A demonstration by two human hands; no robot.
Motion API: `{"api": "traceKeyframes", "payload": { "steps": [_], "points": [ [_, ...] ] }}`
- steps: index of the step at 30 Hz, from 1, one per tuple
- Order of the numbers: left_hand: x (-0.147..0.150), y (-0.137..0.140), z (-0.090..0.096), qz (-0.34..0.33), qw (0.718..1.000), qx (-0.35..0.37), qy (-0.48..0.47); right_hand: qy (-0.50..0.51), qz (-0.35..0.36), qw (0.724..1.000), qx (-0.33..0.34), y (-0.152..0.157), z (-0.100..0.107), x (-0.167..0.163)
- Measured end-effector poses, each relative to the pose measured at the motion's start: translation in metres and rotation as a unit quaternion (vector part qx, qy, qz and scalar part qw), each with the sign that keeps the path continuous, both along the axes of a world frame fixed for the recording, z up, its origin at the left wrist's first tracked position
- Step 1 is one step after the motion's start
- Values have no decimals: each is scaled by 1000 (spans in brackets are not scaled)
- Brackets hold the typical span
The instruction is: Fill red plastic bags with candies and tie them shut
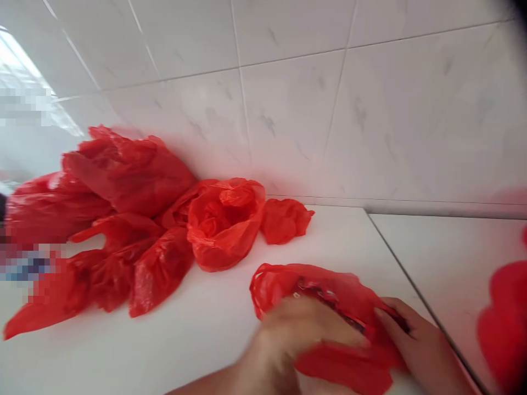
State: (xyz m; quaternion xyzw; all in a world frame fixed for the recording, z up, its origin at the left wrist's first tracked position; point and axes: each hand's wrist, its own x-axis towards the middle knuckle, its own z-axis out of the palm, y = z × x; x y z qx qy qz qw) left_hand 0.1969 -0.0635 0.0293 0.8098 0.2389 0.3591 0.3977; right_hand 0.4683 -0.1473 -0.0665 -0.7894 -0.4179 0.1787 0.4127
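A red plastic bag (329, 277) lies open on the white table in front of me. Dark, shiny contents, too unclear to name, show through its mouth. My right hand (420, 340) pinches the bag's right edge between thumb and fingers. Across the bag's mouth reaches my left hand (302, 329), smeared by motion; its fingers are partly hidden by the red plastic, and whether they hold anything is unclear.
A rounded, open red bag (224, 230) and a small crumpled red bag (286, 219) stand by the tiled wall (288, 109). Larger red bags (132, 170) are heaped at left. A gap (405, 269) divides the white surface (197, 329). Blurred red material (506, 323) is at right.
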Motion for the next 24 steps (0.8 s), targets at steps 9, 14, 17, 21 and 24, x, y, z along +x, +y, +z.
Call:
{"api": "traceKeyframes", "payload": {
  "steps": [9,14,17,21,24],
  "points": [
    [-8,66,-49,162,958,-218,88,135,0,990,38,-1,18,-10],
    [-9,76,-32,91,911,-391,-89,323,55,943,54,-3,50,-13],
    [-7,86,-13,73,904,-397,-142,332,107,937,8,-2,65,-14],
    [-2,96,7,58,921,-350,-164,221,50,974,23,8,73,-7],
    [3,98,25,79,942,-278,-173,178,-44,964,191,22,91,-7]
  ]
}}
